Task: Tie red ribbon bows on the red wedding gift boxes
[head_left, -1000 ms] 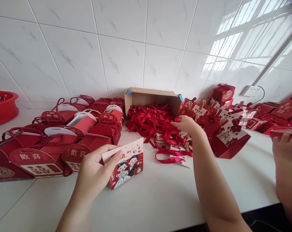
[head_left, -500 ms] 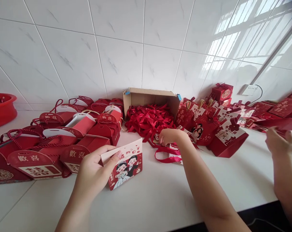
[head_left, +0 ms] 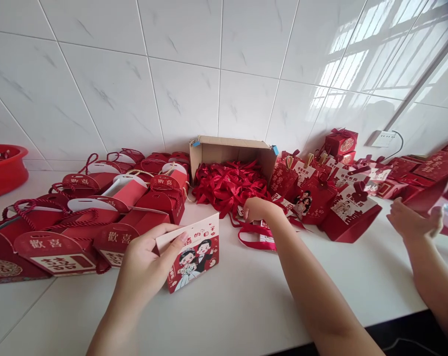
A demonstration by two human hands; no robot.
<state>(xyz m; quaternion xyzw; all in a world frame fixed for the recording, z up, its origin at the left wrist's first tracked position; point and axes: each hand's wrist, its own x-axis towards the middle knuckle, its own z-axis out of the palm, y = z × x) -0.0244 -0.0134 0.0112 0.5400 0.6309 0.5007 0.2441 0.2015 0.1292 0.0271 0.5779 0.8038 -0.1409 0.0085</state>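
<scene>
My left hand (head_left: 149, 257) is closed on the left edge of a red and cream gift box (head_left: 194, 262) printed with a cartoon bride and groom, held tilted just above the counter. My right hand (head_left: 259, 210) reaches to the front edge of a heap of red ribbons (head_left: 229, 185). Its fingers are curled downward and closed; whatever is between them is hidden behind the hand. The ribbons spill from a cardboard box (head_left: 233, 142) lying on its side. A loop of ribbon and a printed tag (head_left: 265, 232) lie beneath my right wrist.
Red gift boxes with rope handles (head_left: 64, 252) crowd the left side. Finished-looking red gift bags (head_left: 351, 212) stand at right. A co-worker's hand (head_left: 412, 222) is beside a red box at far right. A red basin (head_left: 5, 170) sits far left; a power strip (head_left: 382, 138) is against the wall.
The co-worker's hand has moved left and opened out, and the red box beside it has turned. My own hands have hardly moved.
</scene>
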